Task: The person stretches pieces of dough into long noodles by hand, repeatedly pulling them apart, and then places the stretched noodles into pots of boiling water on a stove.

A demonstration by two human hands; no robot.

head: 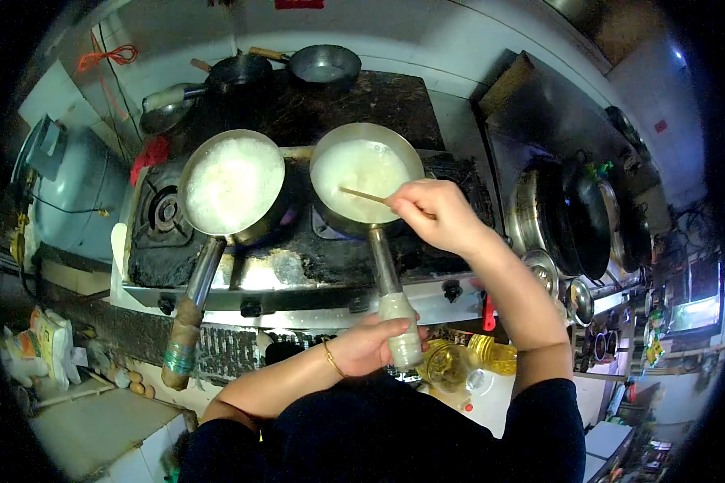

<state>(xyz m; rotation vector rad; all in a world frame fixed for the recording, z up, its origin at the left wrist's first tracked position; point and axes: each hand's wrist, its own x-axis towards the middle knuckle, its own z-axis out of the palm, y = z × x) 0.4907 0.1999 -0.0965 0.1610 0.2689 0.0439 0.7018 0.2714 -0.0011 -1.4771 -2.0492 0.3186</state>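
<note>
Two long-handled metal pans with pale, cloudy liquid stand side by side on a blackened gas stove (332, 265). My left hand (377, 343), with a bangle on its wrist, grips the cloth-wrapped handle of the right pan (420, 156). My right hand (432, 211) pinches a thin wooden stick (368, 195), whose far end is in that pan's liquid. The left pan (183, 199), its liquid covered in pale foam, is untouched; its taped handle (184, 344) points toward me. Bluish light shows under the pans.
Several dark pans, one a wok (324, 63), sit behind the stove. At the left is a bare burner (168, 210). Large metal pots and woks (586, 217) stand at the right. Yellow plastic containers (447, 365) are beside my body, and a red-handled item (489, 313) hangs at the stove's front.
</note>
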